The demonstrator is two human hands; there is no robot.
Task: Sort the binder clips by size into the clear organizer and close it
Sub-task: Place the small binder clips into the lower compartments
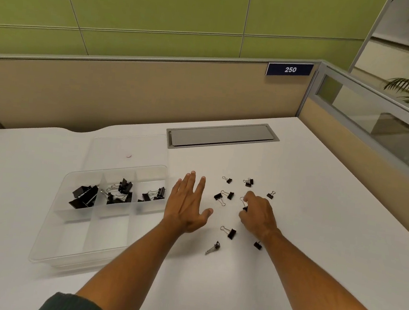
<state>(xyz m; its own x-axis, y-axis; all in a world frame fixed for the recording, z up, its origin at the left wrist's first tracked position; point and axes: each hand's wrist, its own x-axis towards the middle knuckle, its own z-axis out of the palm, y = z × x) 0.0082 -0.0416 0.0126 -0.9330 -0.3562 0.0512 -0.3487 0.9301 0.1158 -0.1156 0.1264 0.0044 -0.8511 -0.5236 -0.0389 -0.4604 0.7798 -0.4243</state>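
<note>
Sorting approx. half done, judging by counts. Clear organizer (71, 229) sits on the table (317, 215) at left, lid (129, 147) swung open behind it, lying flat-ish on the table. Three compartments w/ clips clustered at the far end: large clips (83, 195) in left compartment, medium clips (120, 191) in middle, small clips (153, 195) in right one. Each holds only a handful; plenty of room left.

Still loose on the table, right of the organizer: small clip (227, 180) far side, a pair touching (248, 182), one out at far right (270, 194), two close together (224, 196) near centre, a bigger one (229, 232) nearer the person, one (257, 245) partly behind the right wrist, and one lying end-on (213, 247) nearest. So approx. nine loose, mixed small/medium; no large ones seen outside.

Right hand (259, 215): fingers curled down, pinching a clip (243, 203) by its wire handle; clip looks at or just off the table surface, can't tell which. Left hand (188, 203): fingers straight and spread, holds nothing, hovers between organizer and loose pile.

Left to do: place held clip, clear remaining loose ones by size, then fold lid over and shut. Lid closing not yet begun.
</note>
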